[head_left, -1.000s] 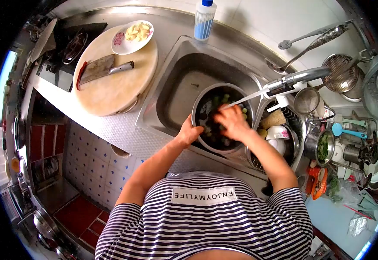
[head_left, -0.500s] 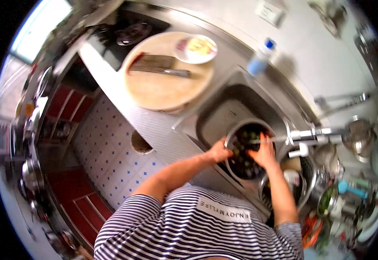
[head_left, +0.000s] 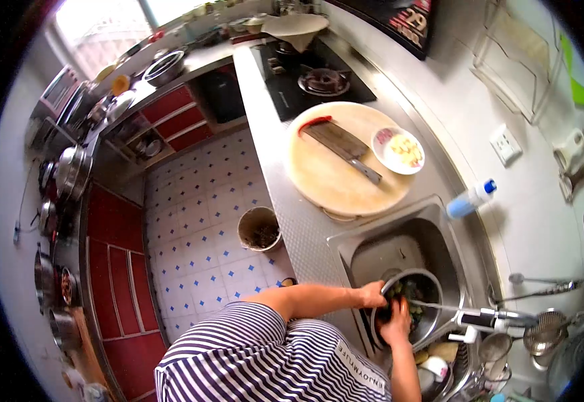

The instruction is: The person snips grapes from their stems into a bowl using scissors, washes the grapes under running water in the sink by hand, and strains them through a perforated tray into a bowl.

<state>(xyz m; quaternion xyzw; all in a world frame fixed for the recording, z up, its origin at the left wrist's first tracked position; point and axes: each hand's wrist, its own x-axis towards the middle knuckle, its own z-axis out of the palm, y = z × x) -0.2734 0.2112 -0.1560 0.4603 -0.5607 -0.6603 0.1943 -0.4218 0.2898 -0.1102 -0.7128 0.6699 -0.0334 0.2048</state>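
A metal bowl (head_left: 432,280) sits in the steel sink (head_left: 389,251), and a stream from the faucet (head_left: 499,316) runs into it. Dark and green pieces lie in the water. My left hand (head_left: 371,295) is closed round the bowl's left rim. Inside the bowl, my right hand (head_left: 397,323) reaches down among the pieces with its fingers apart; the fingertips are partly hidden.
Left of the bottle (head_left: 471,199), a round cutting board (head_left: 318,177) bears a cleaver (head_left: 339,144), a red chili (head_left: 313,123) and a plate (head_left: 399,165) of chopped pieces. A stove (head_left: 292,94) lies beyond. A bin (head_left: 258,212) stands on the floor. Dishes fill the basket (head_left: 465,365).
The view has swung left, bringing the stove, window and far counter into sight. My right hand has shifted toward the near side of the bowl. My left hand still holds the rim.
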